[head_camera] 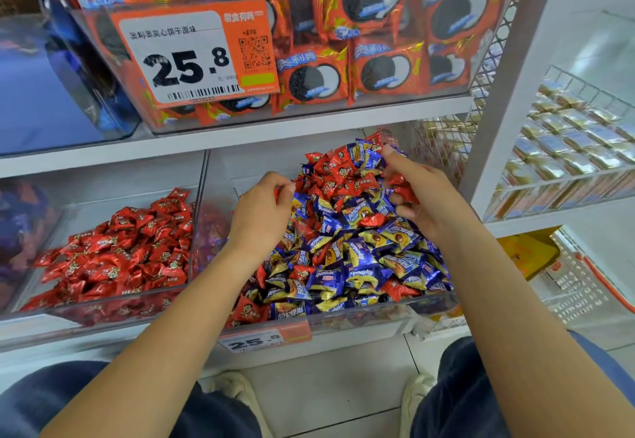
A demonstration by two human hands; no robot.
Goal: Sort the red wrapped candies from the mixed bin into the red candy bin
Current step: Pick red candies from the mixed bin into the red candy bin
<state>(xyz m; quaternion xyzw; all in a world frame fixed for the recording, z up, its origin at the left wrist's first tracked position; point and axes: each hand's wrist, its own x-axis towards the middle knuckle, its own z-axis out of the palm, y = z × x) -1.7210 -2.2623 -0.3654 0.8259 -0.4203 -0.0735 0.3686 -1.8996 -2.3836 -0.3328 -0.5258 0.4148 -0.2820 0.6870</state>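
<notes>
Both my hands were in the clear plastic mixed bin [395, 310] on the shelf. My left hand [261, 211] had its grip curled, thumb and fingertips pinching a small red foil-wrapped candy [277, 191]. My right hand [417, 193] was cupped w/ fingers closed round several red ones [405, 190]. More reds sat piled at the back, mixed w/ blue-and-yellow wrapped candies [357, 252]. They looked light, crinkly, prob. slippery, so best pinched by the twisted wrapper ends. The clear red candy bin [113, 248] stood just left.

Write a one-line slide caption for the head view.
Both hands, left and right, pick red wrapped candies from the clear mixed bin, beside the clear red candy bin.
</notes>
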